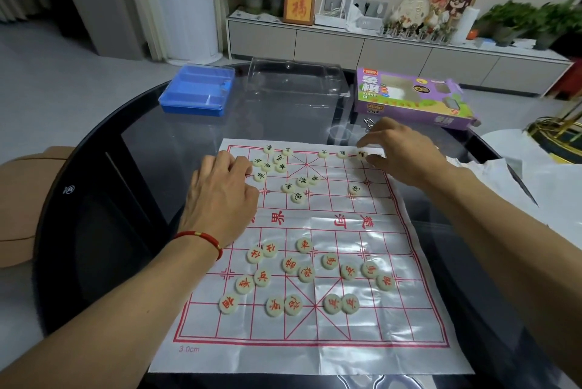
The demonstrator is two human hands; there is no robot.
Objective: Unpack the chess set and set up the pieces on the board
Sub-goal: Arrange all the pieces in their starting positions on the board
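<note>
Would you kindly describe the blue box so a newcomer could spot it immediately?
Start at the round glass table and look beyond the board sheet to the far left. The blue box lies there, beside the clear tray: the only solid blue item.

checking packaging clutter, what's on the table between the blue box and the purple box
Head view: a clear plastic tray lies between the blue box and the purple box.

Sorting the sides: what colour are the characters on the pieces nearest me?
Red, on the near pieces, head view.
</note>
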